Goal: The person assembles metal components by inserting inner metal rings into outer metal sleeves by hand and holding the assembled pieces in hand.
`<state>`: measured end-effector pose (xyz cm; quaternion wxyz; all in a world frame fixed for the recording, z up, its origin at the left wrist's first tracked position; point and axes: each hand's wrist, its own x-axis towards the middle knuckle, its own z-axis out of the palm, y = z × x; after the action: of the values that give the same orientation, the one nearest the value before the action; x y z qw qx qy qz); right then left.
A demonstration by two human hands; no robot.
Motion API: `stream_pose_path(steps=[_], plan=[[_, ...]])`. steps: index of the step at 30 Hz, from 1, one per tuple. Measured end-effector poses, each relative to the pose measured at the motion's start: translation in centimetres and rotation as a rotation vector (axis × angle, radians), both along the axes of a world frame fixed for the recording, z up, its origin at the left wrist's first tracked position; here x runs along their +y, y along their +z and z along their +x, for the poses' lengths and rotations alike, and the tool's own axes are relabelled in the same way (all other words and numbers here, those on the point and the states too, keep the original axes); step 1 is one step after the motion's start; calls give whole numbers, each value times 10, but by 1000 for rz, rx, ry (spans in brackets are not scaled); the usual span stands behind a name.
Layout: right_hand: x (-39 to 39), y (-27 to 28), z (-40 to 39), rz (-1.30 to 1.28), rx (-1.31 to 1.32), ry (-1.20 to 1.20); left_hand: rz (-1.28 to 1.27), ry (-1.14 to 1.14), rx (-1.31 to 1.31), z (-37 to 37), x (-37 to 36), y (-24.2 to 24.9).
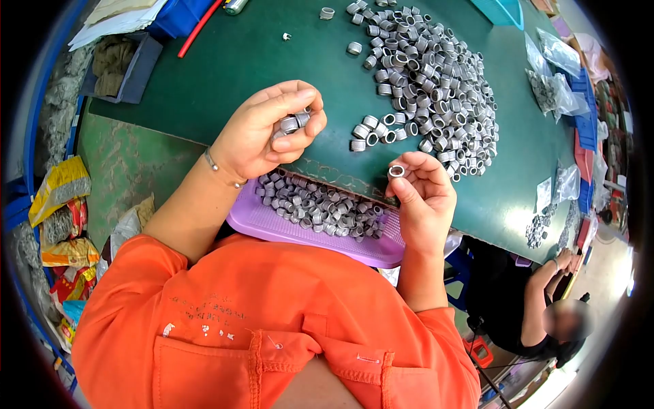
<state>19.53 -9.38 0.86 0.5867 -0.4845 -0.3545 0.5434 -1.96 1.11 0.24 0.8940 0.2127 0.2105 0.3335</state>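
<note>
Several small grey metal rings (pixel 290 125) lie in my left hand (pixel 262 129), its fingers curled round them above the table's near edge. My right hand (pixel 426 198) pinches a single metal ring (pixel 396 172) between thumb and fingers, its round opening facing up. Beyond both hands a large heap of the same rings (pixel 436 82) covers part of the green table (pixel 272 61). A smaller group of rings (pixel 371 129) lies between the hands, at the heap's near side. Below the table edge, a purple basket (pixel 300 238) on my lap holds many rings (pixel 320 208).
A grey bin (pixel 139 71) with cloth, a blue box and a red rod (pixel 199 28) are at the upper left. Bags of material (pixel 555 92) line the right side. Another person (pixel 531 300) in black sits at the lower right. A turquoise basket (pixel 501 10) stands at the top.
</note>
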Motion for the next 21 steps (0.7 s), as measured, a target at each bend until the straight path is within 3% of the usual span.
stream_pose_path(steps=[9, 11, 13, 16, 19, 21], plan=[[1, -1, 5, -43, 364, 70, 3, 6, -4, 0, -1, 1], [0, -3, 11, -80, 542, 205, -1, 5, -2, 0, -1, 0], [0, 2, 13, -77, 513, 273, 1, -3, -24, 0, 0, 0], [6, 10, 8, 226, -582, 215, -9, 2, -13, 0, -1, 0], [22, 4, -7, 349, -1042, 52, -8, 7, -13, 0, -1, 0], [30, 1, -16, 354, -1146, 44, -8, -12, -29, -1, 0, 0]])
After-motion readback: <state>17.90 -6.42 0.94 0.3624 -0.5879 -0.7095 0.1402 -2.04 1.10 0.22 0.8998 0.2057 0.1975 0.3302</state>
